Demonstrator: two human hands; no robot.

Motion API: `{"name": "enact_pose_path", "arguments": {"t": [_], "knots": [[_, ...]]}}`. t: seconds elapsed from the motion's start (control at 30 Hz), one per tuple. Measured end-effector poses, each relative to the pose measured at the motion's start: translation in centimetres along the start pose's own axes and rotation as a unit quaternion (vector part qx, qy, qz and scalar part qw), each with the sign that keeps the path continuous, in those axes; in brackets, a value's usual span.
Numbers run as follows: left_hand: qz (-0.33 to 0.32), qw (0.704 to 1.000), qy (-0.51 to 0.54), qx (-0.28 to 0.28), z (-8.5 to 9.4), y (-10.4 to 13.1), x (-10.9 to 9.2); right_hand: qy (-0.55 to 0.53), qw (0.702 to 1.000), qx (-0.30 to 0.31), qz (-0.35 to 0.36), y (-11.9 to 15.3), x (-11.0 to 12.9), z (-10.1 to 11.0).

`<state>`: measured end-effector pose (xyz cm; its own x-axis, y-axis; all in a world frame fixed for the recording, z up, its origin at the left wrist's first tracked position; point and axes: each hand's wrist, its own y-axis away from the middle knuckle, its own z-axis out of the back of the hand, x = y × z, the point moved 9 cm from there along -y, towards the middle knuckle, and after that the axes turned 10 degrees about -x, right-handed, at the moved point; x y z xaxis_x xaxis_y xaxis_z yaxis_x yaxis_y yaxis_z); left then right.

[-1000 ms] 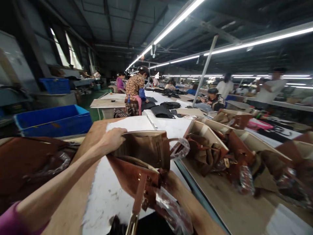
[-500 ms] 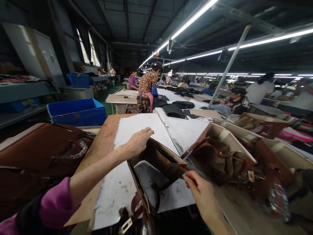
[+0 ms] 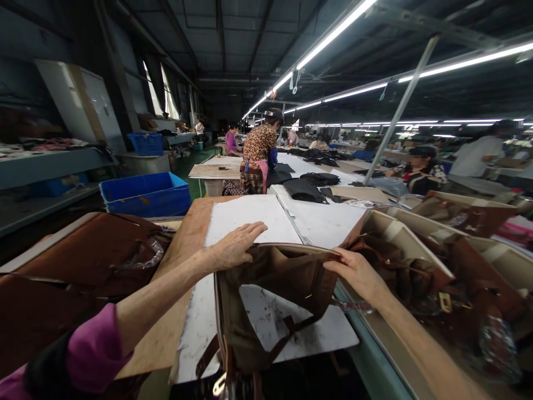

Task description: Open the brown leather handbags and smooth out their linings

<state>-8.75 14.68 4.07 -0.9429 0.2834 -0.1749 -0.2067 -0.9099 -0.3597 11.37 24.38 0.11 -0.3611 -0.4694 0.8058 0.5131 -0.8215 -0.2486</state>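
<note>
R hand [image 3: 358, 273] higher than prev. frame w/ R corner of brown bag [image 3: 291, 269], pinching its rim, L hand [image 3: 234, 248] draped over L corner, can't tell if gripping, bag gaping btwn hands over white sheet [image 3: 262, 208]

Worn on the head, the camera faces 12 o'clock and angles down across a table [image 3: 194, 222], near enough that the left hand [image 3: 234, 245] at 11 o'clock and the right hand [image 3: 358, 271] at 1 sit close below the lens, ceiling lights [image 3: 337, 32] overhead.
</note>
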Motion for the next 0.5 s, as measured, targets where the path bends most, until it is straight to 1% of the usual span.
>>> {"name": "enact_pose_path", "arguments": {"t": [0.07,0.13,0.17,0.23,0.33,0.4,0.5], "knots": [[0.023,0.999,0.028,0.014,-0.3,0.0,0.6,-0.042,0.999,0.023,-0.007,-0.4,-0.6,0.0],[0.023,0.999,0.043,0.016,-0.4,-0.2,0.5,-0.060,0.998,0.019,-0.011,-0.5,-1.2,0.0],[0.005,0.999,0.043,0.012,-0.3,-0.4,0.0,-0.064,0.998,0.015,-0.013,-0.4,-1.3,-0.1],[-0.056,0.998,0.021,0.000,0.0,-0.7,-1.7,-0.066,0.998,0.013,-0.016,-0.1,-1.6,-0.4],[-0.143,0.988,-0.047,-0.013,-0.1,-1.4,-4.4,-0.061,0.998,0.013,-0.018,0.2,-1.6,-0.6],[-0.166,0.983,-0.082,-0.013,-0.5,-2.1,-5.5,-0.049,0.999,0.006,-0.013,0.3,-1.6,-0.4],[-0.166,0.982,-0.090,0.000,-1.4,-3.1,-6.2,-0.017,1.000,-0.023,-0.012,0.5,-1.6,0.0]]}}
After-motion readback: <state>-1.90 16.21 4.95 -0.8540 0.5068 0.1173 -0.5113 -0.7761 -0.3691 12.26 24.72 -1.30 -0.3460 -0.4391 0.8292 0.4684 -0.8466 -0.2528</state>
